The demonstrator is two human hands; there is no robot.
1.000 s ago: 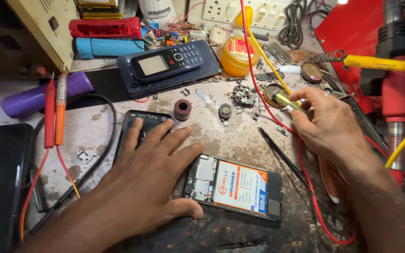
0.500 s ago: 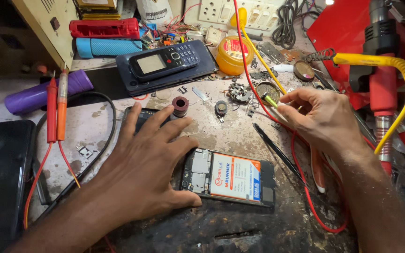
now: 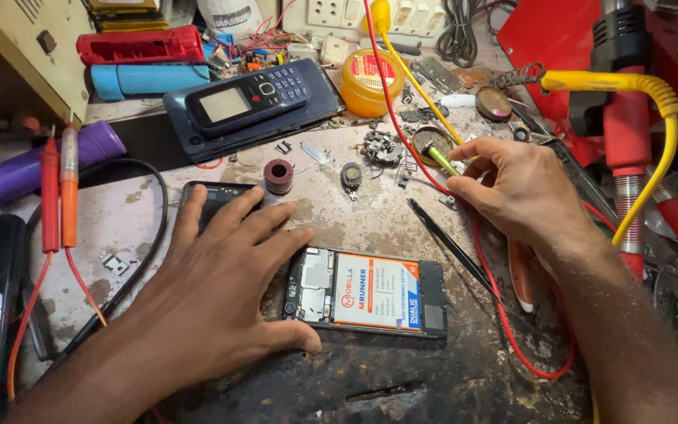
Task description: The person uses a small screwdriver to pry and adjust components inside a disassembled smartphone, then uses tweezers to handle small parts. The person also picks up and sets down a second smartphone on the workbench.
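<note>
Left hand (image 3: 221,294): fingers released, flat, thumb bracing opened phone (image 3: 366,293) just beside it on surface (image 3: 386,220) | Right hand (image 3: 523,192): fingers grasping yellow-green tool (image 3: 439,157), tip over small round tin (image 3: 431,145)

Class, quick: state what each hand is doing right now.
Left hand: open, flat on the bench, thumb against the opened phone.
Right hand: closed, pinching a thin green-tipped tool.
</note>
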